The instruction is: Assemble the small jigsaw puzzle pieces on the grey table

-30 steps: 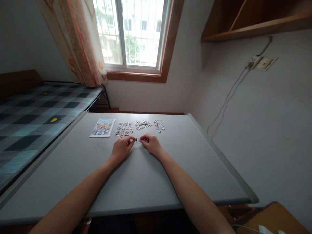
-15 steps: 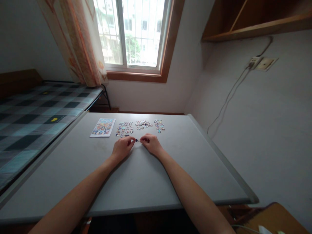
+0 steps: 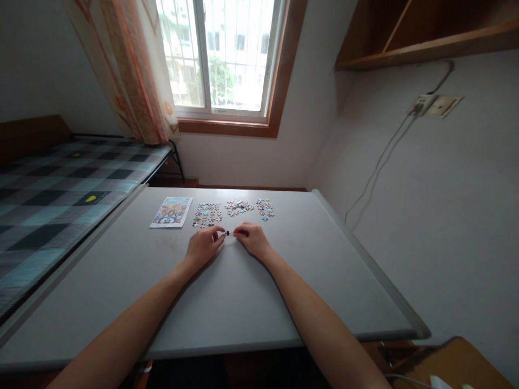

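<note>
My left hand (image 3: 204, 241) and my right hand (image 3: 252, 237) meet over the table's middle, fingertips a short gap apart. Between them is a small dark jigsaw piece (image 3: 227, 233) with a pale bit on its right side. My left thumb and forefinger pinch its left edge. The fingers of my right hand are pressed together on the pale bit, likely a second jigsaw piece, mostly hidden by the fingertips. Just beyond the hands lie loose jigsaw pieces in a left group (image 3: 207, 214), a middle group (image 3: 239, 207) and a right group (image 3: 265, 209).
A printed picture sheet (image 3: 171, 212) lies left of the pieces on the grey-white table (image 3: 227, 308). A bed with a checked cover (image 3: 81, 173) stands along the left. On the right are a wall with cables (image 3: 381, 156) and a wooden stool or chair (image 3: 466, 362).
My left thumb and forefinger have parted slightly at the dark piece. Otherwise the hands and the groups of pieces stay in place.
</note>
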Action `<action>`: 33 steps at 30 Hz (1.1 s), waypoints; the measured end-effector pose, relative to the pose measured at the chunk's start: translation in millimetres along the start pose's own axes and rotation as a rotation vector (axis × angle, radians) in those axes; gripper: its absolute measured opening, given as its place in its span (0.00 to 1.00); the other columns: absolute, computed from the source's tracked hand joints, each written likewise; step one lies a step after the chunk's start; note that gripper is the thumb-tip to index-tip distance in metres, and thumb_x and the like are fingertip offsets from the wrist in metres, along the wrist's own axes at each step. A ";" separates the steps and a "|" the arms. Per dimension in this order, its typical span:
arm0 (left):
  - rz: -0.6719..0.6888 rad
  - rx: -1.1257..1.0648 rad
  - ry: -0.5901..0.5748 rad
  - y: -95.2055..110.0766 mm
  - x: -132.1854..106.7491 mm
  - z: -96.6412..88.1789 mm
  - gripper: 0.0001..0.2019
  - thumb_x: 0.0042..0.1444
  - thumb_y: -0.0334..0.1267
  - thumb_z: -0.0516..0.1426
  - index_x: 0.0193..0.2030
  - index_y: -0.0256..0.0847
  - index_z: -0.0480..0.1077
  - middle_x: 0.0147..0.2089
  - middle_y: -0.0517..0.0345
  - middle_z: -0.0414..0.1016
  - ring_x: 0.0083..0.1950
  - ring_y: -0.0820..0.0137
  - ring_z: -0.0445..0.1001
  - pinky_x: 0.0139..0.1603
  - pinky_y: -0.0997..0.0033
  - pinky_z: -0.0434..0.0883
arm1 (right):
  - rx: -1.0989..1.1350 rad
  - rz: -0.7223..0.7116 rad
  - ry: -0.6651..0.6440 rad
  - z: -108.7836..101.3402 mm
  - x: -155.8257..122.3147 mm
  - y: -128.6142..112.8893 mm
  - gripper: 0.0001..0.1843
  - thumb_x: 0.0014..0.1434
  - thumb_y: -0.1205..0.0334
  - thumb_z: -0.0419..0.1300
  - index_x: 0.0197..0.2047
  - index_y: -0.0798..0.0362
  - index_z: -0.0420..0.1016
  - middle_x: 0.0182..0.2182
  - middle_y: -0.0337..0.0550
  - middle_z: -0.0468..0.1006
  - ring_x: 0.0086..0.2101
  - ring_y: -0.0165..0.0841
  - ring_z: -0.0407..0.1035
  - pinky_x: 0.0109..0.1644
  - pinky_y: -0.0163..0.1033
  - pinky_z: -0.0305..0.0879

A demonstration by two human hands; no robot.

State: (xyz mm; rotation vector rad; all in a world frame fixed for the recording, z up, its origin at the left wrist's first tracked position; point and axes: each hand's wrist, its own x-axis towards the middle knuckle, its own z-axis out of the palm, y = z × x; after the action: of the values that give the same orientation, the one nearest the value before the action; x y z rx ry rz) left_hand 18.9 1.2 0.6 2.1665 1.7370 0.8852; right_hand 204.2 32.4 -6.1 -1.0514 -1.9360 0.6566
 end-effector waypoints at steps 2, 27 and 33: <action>0.018 0.006 -0.008 -0.5 0.0 0.2 0.10 0.55 0.43 0.55 0.37 0.44 0.75 0.26 0.62 0.73 0.27 0.72 0.69 0.30 0.75 0.62 | -0.009 -0.005 -0.004 0.1 0.1 -0.3 0.05 0.51 0.72 0.63 0.29 0.55 0.79 0.26 0.39 0.74 0.27 0.26 0.65 0.34 0.31 0.61; 0.139 0.092 -0.057 -0.5 0.4 -3.5 0.12 0.59 0.41 0.50 0.38 0.43 0.74 0.30 0.58 0.75 0.29 0.71 0.69 0.32 0.74 0.61 | -0.031 -0.007 -0.053 -1.2 -0.2 -0.3 0.05 0.53 0.72 0.62 0.29 0.54 0.79 0.27 0.39 0.74 0.28 0.26 0.66 0.36 0.32 0.62; 0.162 0.134 -0.063 1.4 0.1 -4.6 0.12 0.60 0.41 0.50 0.36 0.44 0.75 0.30 0.58 0.74 0.29 0.71 0.69 0.33 0.74 0.60 | -0.028 -0.006 -0.053 -0.9 -0.1 -0.1 0.05 0.52 0.72 0.62 0.30 0.55 0.79 0.27 0.39 0.74 0.27 0.26 0.65 0.35 0.32 0.61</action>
State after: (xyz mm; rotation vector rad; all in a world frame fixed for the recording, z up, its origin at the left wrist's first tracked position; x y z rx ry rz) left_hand 17.4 0.1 5.0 2.4225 1.6542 0.7465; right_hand 204.9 32.3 -5.5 -1.0542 -1.9981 0.6616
